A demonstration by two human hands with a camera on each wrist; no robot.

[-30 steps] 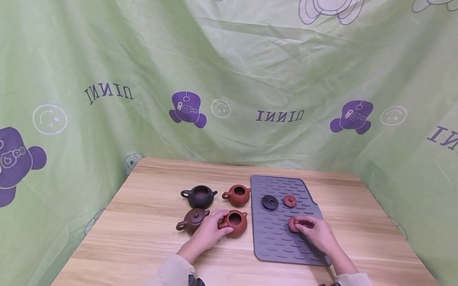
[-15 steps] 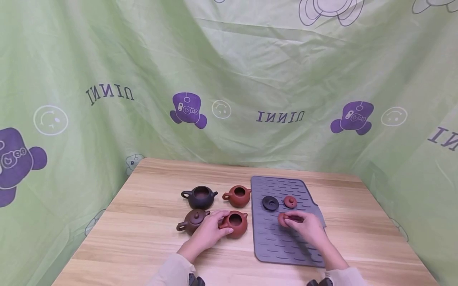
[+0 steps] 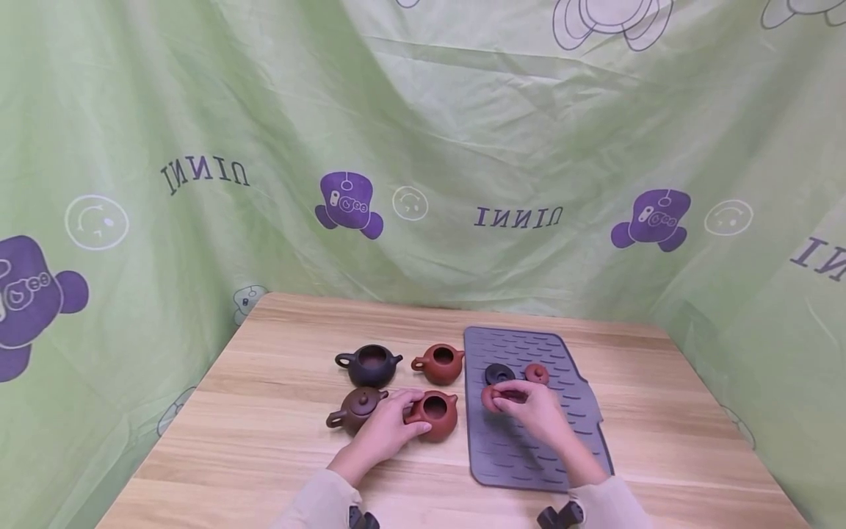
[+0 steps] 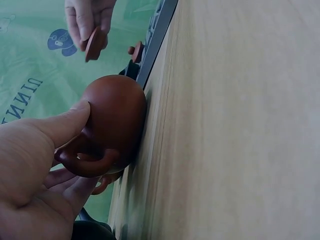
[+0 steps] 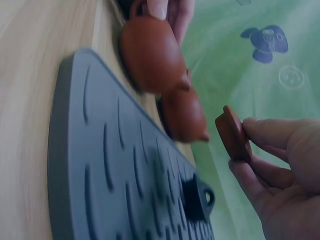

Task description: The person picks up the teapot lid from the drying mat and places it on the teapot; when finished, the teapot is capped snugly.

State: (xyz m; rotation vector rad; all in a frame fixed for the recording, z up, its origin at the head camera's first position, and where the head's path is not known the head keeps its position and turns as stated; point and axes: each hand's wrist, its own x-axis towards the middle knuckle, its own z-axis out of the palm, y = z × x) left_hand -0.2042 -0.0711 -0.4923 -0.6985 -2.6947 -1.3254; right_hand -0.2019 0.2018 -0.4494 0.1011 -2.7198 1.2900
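My left hand [image 3: 383,430] holds the near red clay teapot [image 3: 443,427], which stands lidless on the table. In the left wrist view the thumb presses that teapot's body [image 4: 117,110], with fingers behind the handle. Above the grey mat [image 3: 505,459], my right hand [image 3: 542,413] pinches a small red teapot lid [image 3: 488,399] between thumb and fingers. The right wrist view shows this lid [image 5: 233,136] tilted on edge and raised off the mat. Behind it on the mat lie a black lid [image 3: 496,372] and another red lid [image 3: 537,373].
A black teapot [image 3: 370,372] and a second red teapot [image 3: 445,369], both without lids, stand farther back on the wooden table [image 3: 218,441]. Left of my left hand is a brown teapot [image 3: 350,411] with its lid on. A green printed curtain [image 3: 436,257] hangs behind.
My right hand has carried the red lid leftward across the mat, from its right part to near the left edge. The left hand and its teapot have stayed in place.
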